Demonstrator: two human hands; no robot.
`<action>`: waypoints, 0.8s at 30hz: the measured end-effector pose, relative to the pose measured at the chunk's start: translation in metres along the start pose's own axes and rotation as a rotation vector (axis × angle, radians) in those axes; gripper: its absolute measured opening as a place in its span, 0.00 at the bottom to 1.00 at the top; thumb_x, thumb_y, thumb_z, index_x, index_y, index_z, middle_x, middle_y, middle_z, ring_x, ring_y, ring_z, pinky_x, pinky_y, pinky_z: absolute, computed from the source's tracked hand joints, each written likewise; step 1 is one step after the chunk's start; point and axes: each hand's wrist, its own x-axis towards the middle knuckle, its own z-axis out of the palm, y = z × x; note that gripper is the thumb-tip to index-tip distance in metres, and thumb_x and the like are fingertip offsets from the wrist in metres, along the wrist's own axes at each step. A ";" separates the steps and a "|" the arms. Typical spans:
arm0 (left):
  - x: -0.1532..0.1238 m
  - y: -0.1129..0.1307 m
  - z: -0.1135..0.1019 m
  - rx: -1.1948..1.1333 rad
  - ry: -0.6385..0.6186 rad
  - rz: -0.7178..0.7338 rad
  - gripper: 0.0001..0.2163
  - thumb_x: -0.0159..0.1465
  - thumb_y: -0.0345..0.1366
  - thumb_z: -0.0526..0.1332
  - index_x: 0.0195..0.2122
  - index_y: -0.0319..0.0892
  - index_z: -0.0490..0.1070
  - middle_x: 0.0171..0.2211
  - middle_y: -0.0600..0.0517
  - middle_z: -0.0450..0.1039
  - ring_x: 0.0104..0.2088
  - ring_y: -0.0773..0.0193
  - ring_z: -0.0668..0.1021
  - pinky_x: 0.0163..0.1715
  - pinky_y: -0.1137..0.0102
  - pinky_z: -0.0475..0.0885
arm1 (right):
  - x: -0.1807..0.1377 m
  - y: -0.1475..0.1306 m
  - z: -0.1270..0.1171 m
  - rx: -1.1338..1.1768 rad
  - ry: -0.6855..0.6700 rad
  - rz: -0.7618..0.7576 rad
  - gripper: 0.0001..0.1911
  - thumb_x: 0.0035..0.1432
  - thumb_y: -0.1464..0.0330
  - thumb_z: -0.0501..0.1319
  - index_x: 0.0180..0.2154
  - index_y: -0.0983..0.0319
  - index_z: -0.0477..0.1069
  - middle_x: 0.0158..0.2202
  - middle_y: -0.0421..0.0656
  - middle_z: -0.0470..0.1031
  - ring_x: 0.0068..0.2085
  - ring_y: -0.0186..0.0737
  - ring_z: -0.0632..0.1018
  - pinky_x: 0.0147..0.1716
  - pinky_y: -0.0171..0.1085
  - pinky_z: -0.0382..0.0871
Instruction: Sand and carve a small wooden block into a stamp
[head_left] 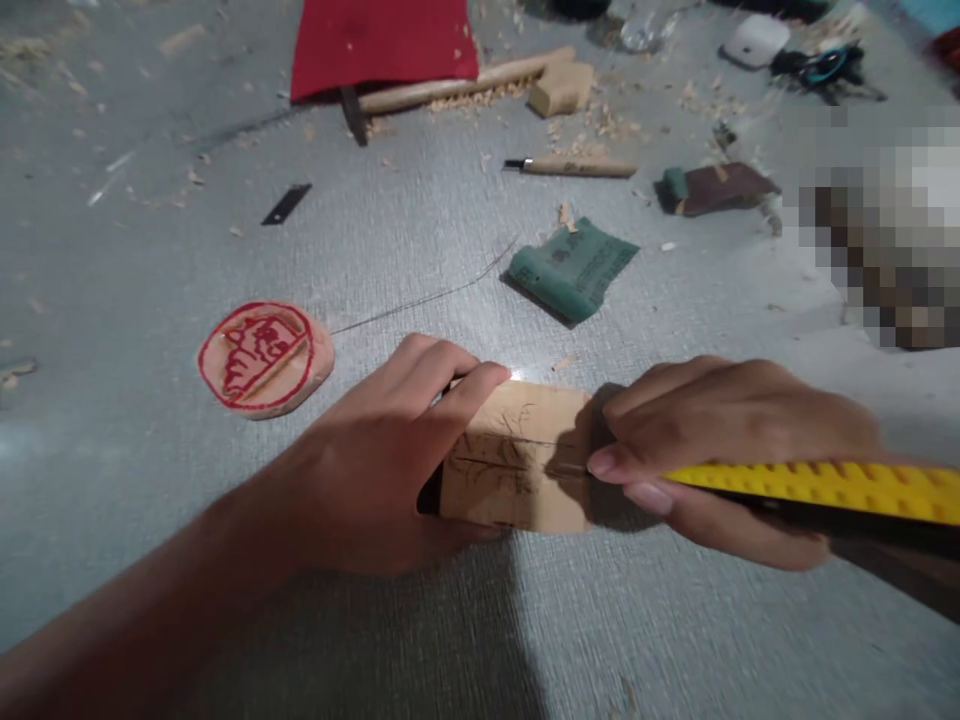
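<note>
A small pale wooden block (517, 455) with pencil lines drawn on its top lies on the grey surface. My left hand (390, 450) is closed around its left end, fingers curled over the top edge. My right hand (720, 450) grips a yellow-handled cutter (825, 488), its tip resting on a dark line cut across the block's top.
An oval wooden piece with a red carved drawing (262, 357) lies to the left. Folded green sandpaper (574, 265), a wooden-handled carving tool (577, 167), a small wood block (561, 87), a red cloth (382, 40), a dark blade (286, 204) and wood shavings lie further back.
</note>
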 end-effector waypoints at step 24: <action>0.007 0.003 0.002 0.034 0.006 0.033 0.33 0.58 0.49 0.74 0.62 0.47 0.68 0.55 0.43 0.72 0.54 0.44 0.73 0.48 0.52 0.77 | 0.009 0.007 0.026 -0.086 -0.093 -0.034 0.09 0.68 0.72 0.70 0.49 0.59 0.79 0.35 0.42 0.86 0.37 0.38 0.89 0.40 0.33 0.85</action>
